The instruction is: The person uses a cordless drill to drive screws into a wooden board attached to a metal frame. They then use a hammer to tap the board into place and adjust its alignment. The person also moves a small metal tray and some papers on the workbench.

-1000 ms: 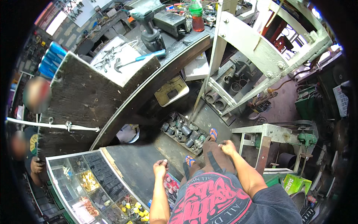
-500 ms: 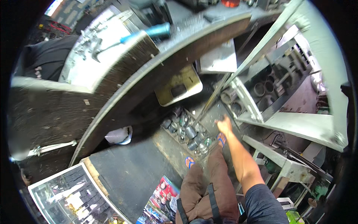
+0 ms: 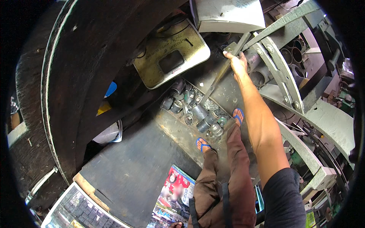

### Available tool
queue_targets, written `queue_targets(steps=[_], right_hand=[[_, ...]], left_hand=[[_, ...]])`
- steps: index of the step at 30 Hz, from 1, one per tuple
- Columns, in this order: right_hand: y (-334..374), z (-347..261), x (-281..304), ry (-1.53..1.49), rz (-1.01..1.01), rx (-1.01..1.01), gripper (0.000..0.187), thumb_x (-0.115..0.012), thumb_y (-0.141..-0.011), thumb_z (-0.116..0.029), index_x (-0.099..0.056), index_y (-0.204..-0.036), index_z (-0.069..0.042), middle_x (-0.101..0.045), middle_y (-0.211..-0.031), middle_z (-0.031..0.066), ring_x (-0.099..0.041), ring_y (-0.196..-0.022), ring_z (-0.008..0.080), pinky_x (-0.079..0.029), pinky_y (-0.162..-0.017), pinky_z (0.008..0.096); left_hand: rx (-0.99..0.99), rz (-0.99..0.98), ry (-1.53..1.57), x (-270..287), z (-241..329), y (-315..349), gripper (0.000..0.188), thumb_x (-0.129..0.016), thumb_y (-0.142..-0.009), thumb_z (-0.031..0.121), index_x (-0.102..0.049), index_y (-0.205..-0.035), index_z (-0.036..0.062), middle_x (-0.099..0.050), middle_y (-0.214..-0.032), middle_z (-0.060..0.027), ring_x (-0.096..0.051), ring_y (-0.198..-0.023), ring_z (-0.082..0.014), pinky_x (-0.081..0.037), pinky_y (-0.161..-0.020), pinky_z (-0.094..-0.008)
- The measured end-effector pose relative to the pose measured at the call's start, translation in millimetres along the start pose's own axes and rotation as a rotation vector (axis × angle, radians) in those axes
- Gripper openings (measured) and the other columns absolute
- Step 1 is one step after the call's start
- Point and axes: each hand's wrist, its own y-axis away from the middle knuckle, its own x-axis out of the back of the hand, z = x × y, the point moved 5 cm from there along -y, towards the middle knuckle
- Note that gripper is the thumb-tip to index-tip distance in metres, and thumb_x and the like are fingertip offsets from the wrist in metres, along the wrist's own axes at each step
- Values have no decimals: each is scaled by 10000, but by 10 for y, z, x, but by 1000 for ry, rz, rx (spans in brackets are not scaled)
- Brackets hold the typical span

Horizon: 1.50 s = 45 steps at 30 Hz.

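Observation:
My right hand [image 3: 238, 65] reaches far forward, its fingers closed and laid across a long flat metal bar [image 3: 216, 81]. A small flat yellowish piece [image 3: 230, 47] shows right at the fingertips; I cannot tell whether the hand grips it or the bar. The bar leans with its lower end by a shallow tray [image 3: 218, 104] full of dark cylinders and round metal parts [image 3: 199, 112]. At the lower edge, beside a colourful magazine [image 3: 173, 195], what looks like fingertips of my left hand [image 3: 175, 225] just show; the rest is out of sight.
A yellowish metal panel [image 3: 156, 72] with a dark opening stands beyond the tray, near a white box [image 3: 232, 21]. Pale metal framing [image 3: 281, 76] and several pipes [image 3: 287, 56] crowd the right. A big dark curved bench [image 3: 87, 57] fills the left. My sandalled feet stand beside the tray.
My right hand has moved forward, from beside the tray up to the bar. The view has shifted closer to the floor, and the bench top with the hammer has left it.

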Motion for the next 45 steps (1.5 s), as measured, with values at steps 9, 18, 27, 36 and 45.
queue_targets(steps=[9, 18, 27, 36, 45], right_hand=[[179, -15, 186, 46, -91, -23, 366, -736, -916, -139, -662, -1250, -9, -696, -922, 56, -611, -693, 123, -531, -583, 268], [347, -263, 209, 15, -221, 127, 299, -711, -933, -84, -663, -1212, 13, -673, -912, 55, -621, -698, 121, -545, -596, 243], [393, -251, 236, -62, -217, 57, 291, -738, -923, -102, -664, -1189, -11, -677, -943, 44, -623, -705, 119, -566, -592, 235], [308, -283, 272, -15, -286, 28, 258, -773, -882, -135, -656, -1099, -57, -686, -918, 31, -613, -739, 115, -513, -619, 262], [296, -250, 281, -21, -326, 207, 236, -746, -927, -178, -657, -1090, -31, -662, -888, 27, -598, -752, 108, -502, -662, 252]], left_hand=[[101, 60, 186, -94, 159, -62, 190, -685, -976, 219, -727, -1044, 47, -724, -937, -63, -673, -745, -176, -540, -610, -309], [115, 31, 271, -209, -102, -211, 185, -721, -950, 159, -711, -1097, 47, -707, -956, -55, -674, -823, -167, -568, -669, -310], [-87, 68, -98, -785, 1216, -1061, 186, -714, -953, 168, -710, -902, -11, -641, -717, 4, -536, -648, -84, -437, -605, -283], [-283, -441, 389, -2906, 4066, -2288, 475, -662, -1003, 347, -584, -1272, -35, -693, -1092, -143, -689, -929, -233, -583, -819, -375], [-300, -476, 1036, -3616, 5804, -2853, 472, -441, -1085, 231, -375, -1311, -177, -504, -1297, -410, -606, -1174, -470, -585, -991, -521]])
